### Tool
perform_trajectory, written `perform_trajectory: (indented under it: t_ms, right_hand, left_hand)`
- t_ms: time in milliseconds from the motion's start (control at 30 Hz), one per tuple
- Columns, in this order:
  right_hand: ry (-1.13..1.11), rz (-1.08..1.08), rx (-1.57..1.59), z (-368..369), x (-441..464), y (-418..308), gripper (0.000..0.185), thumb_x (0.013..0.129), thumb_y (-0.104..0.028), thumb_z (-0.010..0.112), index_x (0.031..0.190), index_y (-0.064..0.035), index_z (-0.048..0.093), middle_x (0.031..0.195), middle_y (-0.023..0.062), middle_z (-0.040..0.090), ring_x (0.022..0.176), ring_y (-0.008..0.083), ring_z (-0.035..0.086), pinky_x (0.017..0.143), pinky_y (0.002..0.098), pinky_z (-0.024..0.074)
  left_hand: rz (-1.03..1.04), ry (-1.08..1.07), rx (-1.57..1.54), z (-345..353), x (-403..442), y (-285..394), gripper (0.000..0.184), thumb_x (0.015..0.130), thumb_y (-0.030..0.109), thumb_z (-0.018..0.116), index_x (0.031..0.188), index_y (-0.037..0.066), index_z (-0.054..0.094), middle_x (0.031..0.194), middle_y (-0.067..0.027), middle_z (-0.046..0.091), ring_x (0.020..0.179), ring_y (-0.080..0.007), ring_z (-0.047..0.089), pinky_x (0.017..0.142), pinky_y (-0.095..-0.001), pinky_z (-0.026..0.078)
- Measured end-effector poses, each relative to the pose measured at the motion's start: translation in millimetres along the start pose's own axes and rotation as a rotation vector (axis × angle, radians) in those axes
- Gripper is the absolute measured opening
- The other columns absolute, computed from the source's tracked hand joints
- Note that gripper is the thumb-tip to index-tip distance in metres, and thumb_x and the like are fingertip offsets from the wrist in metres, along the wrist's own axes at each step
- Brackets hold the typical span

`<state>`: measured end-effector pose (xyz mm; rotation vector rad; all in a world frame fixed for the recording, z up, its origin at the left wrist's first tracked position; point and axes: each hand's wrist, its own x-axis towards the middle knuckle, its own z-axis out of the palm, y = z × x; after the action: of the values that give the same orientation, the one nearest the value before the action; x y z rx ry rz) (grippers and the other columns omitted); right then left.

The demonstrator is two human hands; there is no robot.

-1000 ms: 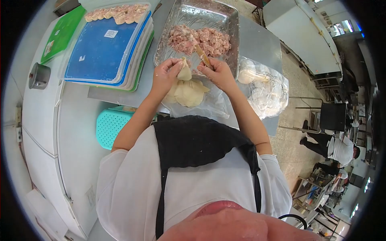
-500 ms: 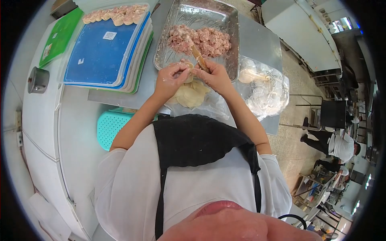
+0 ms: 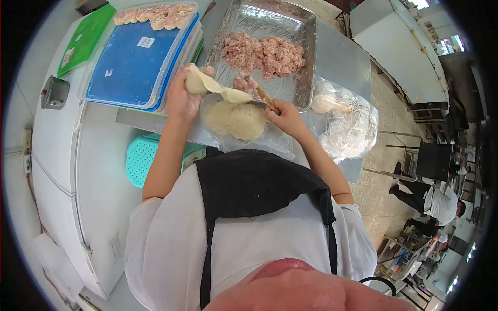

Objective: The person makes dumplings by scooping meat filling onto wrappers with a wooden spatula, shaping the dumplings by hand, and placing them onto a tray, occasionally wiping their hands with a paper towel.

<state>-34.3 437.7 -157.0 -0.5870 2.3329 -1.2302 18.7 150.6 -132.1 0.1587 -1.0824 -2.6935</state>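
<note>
My left hand [image 3: 182, 98] is closed on thin, pale dough wrappers [image 3: 203, 82], which stretch out toward the right in a drooping strip. A small pinkish lump beside them is too unclear to name. In my right hand [image 3: 288, 118] is a wooden spatula [image 3: 265, 97], its far end smeared with ground meat. Below the spatula lies a stack of round dough wrappers [image 3: 244, 122] on clear plastic. The metal tray [image 3: 313, 57] just beyond my hands holds a mound of ground meat [image 3: 264, 54].
To the left, stacked plastic trays have a blue one [image 3: 127, 72] on top, with rows of filled dumplings [image 3: 166, 19] at its far end. A plastic bag of dough [image 3: 345, 122] sits at right. A metal pot [image 3: 53, 93] and turquoise basket [image 3: 141, 161] are farther left.
My hands were together over the wrappers; now they are apart. The left has moved left, lifting wrappers off the stack, while the right has shifted slightly right and down with the spatula.
</note>
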Motion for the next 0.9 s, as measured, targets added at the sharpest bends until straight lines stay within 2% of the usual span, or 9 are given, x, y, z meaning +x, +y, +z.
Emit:
perform_trajectory:
  t_ms: [100,133,333,467,533,667,733,867,900]
  right_hand:
    - [0.011,0.001,-0.25,-29.1,7.0,-8.2,0.033,0.084,-0.034,0.065,0.086,-0.0016,0.059,0.064,0.012,0.053,0.057,0.0226,0.049,0.058,0.0353,0.0417]
    - [0.023,-0.01,-0.293,-37.3,12.6,-14.5,0.035,0.087,-0.037,0.061,0.089,-0.0028,0.059,0.07,0.0191,0.058,0.063,0.0326,0.056,0.061,0.0406,0.0441]
    - [0.032,-0.327,-0.746,-58.4,78.8,6.5,0.032,0.093,-0.035,0.048,0.095,-0.0069,0.064,0.082,0.0189,0.064,0.08,0.0373,0.062,0.069,0.0479,0.0482]
    - [0.017,-0.261,-0.87,-38.5,102.8,25.6,0.032,0.092,-0.035,0.049,0.092,-0.0073,0.065,0.081,0.0169,0.065,0.08,0.0362,0.063,0.07,0.047,0.0492]
    - [-0.187,-0.241,-0.754,-26.5,94.1,28.6,0.032,0.091,-0.034,0.051,0.091,-0.0069,0.067,0.082,0.0171,0.066,0.079,0.0357,0.063,0.07,0.0446,0.049]
    - [-0.286,-0.127,-0.301,-37.3,74.0,23.8,0.033,0.09,-0.036,0.054,0.095,-0.0071,0.07,0.086,0.0189,0.066,0.076,0.0353,0.062,0.07,0.0408,0.0476]
    - [-0.273,-0.106,-0.256,-48.5,70.2,24.6,0.033,0.09,-0.036,0.054,0.094,-0.0068,0.069,0.085,0.0188,0.066,0.076,0.0358,0.062,0.07,0.0415,0.0476]
    - [-0.205,-0.093,-0.486,-56.1,77.7,15.5,0.032,0.09,-0.035,0.054,0.093,-0.0058,0.068,0.083,0.0182,0.066,0.076,0.0377,0.061,0.07,0.0433,0.0474]
    - [-0.204,-0.089,-0.483,-49.7,76.0,16.6,0.032,0.09,-0.035,0.054,0.093,-0.0058,0.068,0.083,0.0182,0.066,0.076,0.0377,0.061,0.07,0.0433,0.0474]
  left_hand:
    - [-0.04,-0.002,-0.032,10.7,-3.1,15.7,0.023,0.095,0.019,0.044,0.111,0.003,0.049,0.107,-0.024,0.061,0.095,-0.0303,0.061,0.084,-0.0396,0.05]
    - [-0.056,0.032,0.031,16.7,-5.2,19.2,0.022,0.095,0.017,0.045,0.111,0.003,0.049,0.108,-0.0232,0.061,0.096,-0.0288,0.061,0.084,-0.0388,0.05]
    - [-0.137,-0.295,0.61,36.3,-18.4,24.5,0.021,0.091,0.007,0.054,0.111,0.002,0.058,0.105,-0.0121,0.065,0.093,-0.0195,0.063,0.085,-0.0313,0.049]
    - [-0.104,-0.505,0.889,30.6,-9.9,14.1,0.017,0.091,0.009,0.056,0.104,0.001,0.064,0.103,-0.0073,0.067,0.09,-0.0163,0.063,0.083,-0.0291,0.048]
    - [-0.051,-0.459,1.535,27.6,-5.4,6.7,0.015,0.091,0.011,0.057,0.096,0.0,0.066,0.101,-0.0054,0.066,0.091,-0.0149,0.062,0.082,-0.0283,0.048]
    - [-0.047,-0.396,1.199,24.0,-3.3,14.1,0.019,0.092,0.013,0.056,0.104,0.001,0.063,0.1,-0.0065,0.065,0.092,-0.0163,0.062,0.082,-0.0291,0.049]
    - [-0.444,-0.229,0.292,13.3,4.1,16.5,0.024,0.092,0.013,0.055,0.112,0.001,0.058,0.1,-0.008,0.064,0.095,-0.0169,0.062,0.084,-0.0295,0.048]
    - [-0.443,-0.26,0.025,26.6,6.7,14.5,0.023,0.093,0.011,0.052,0.113,0.003,0.06,0.108,-0.0051,0.061,0.099,-0.0153,0.06,0.088,-0.03,0.047]
    - [-0.294,-0.256,0.36,30.9,7.6,14.6,0.029,0.092,0.009,0.052,0.12,0.002,0.056,0.11,-0.0082,0.062,0.101,-0.0169,0.06,0.09,-0.0298,0.046]
